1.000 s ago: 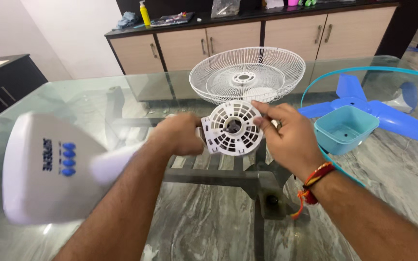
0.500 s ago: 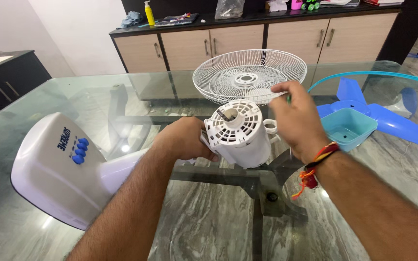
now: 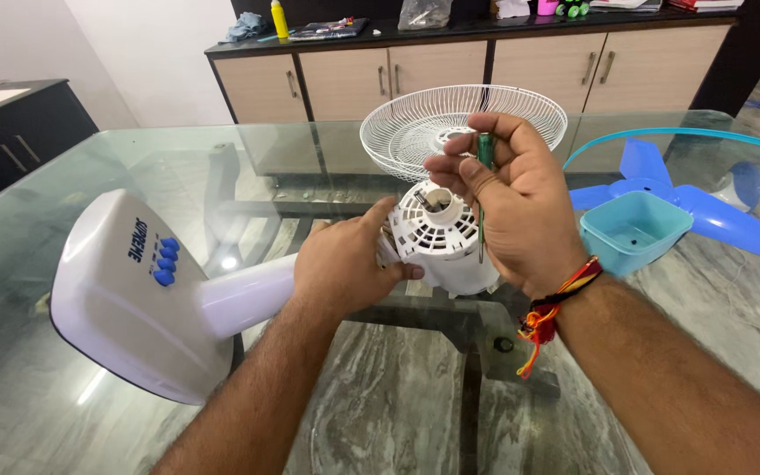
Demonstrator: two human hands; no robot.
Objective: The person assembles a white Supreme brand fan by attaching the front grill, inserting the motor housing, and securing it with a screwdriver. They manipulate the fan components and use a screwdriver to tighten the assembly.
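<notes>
We see two hands at work on one white table fan lying on its side across the glass table [image 3: 116,141]. The left hand [image 3: 340,264] is wrapped around the neck of the fan where the stem meets the white motor housing [image 3: 442,242], fingers closed on it. The right hand [image 3: 507,207] hovers just above the housing's vented face, fingers pinched around one green-handled screwdriver [image 3: 484,189] whose shaft points downward; where its tip sits is hidden behind the fingers, so we cannot tell whether it touches anything. The fan's base [image 3: 125,290] lies to the left, carrying four blue buttons [image 3: 165,261] in a row. Behind the housing rests one white wire guard [image 3: 459,123]. To the right stand one teal square tub [image 3: 635,230], one blue blade set [image 3: 705,207] showing three blades, and one teal ring [image 3: 661,134].
</notes>
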